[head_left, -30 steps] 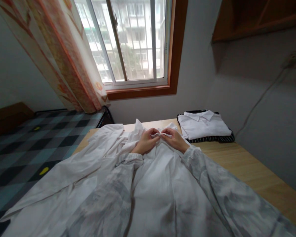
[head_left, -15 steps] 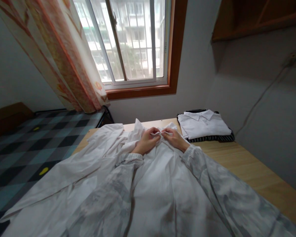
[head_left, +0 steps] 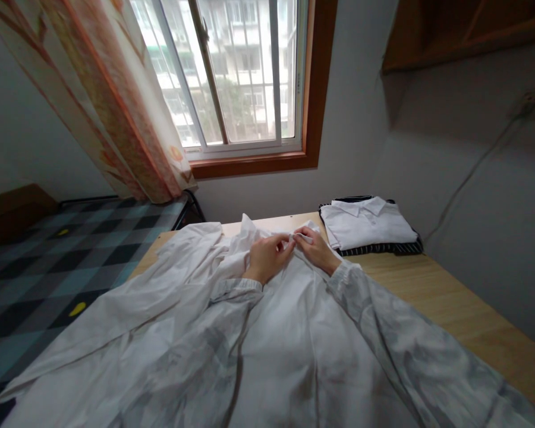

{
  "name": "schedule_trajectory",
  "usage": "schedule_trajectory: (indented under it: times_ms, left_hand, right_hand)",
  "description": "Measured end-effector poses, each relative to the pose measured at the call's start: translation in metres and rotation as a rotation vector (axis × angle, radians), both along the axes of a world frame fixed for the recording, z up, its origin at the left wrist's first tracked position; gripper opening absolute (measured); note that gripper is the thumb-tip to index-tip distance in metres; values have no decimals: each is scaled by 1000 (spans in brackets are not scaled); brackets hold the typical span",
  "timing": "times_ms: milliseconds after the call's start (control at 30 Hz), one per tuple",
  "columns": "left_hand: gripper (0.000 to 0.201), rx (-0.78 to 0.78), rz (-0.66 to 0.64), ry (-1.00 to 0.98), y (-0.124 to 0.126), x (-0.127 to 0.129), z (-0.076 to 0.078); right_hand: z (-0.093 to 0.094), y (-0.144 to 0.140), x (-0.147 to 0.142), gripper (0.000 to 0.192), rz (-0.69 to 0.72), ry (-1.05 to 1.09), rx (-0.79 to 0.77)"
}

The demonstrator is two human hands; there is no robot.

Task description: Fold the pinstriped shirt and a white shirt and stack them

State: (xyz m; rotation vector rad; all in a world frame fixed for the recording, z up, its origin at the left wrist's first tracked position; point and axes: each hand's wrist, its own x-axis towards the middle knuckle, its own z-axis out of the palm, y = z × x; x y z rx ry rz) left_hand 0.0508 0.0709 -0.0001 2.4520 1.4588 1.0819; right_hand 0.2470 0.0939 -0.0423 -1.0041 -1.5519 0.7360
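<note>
A white shirt (head_left: 276,345) lies spread over the table, with a long sleeve reaching to the lower left. Near its far end, at the collar area, my left hand (head_left: 270,257) is closed with thumb and fingertips pinching the cloth. Right beside it, my right hand (head_left: 316,249) pinches a folded edge of the same shirt. The fingertips of both hands meet at one spot on the fabric. Whether a button sits between them is too small to tell.
A folded white shirt (head_left: 368,223) rests on black striped cloth (head_left: 405,246) at the table's far right. The wooden table (head_left: 463,309) borders a bed with a checked cover (head_left: 93,255) on the left. Behind are a window (head_left: 245,77) and a curtain (head_left: 138,119); a shelf (head_left: 468,41) hangs upper right.
My left hand has shifted slightly right and turned, its fingers closing nearer to my right fingertips. The right hand stays almost in place, still pinching the cloth.
</note>
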Motion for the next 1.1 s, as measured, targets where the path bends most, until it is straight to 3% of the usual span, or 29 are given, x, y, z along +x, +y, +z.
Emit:
schedule_trajectory:
  times_ms: [167,467,733,1100]
  left_hand:
    - [17,-49,-75,-87,0,2,-1]
    - [17,-119,-96,-238,-2,6,-3]
    - [24,-159,-161,-254,2,7,-8]
    - [15,-181,-119,-251,-3,5,-4]
  right_hand:
    - [3,-2,0,35,23,-4,19]
    - [6,-8,5,41,20,-1,5]
    - [1,-7,13,44,22,41,-66]
    - [5,-9,11,53,80,43,-92]
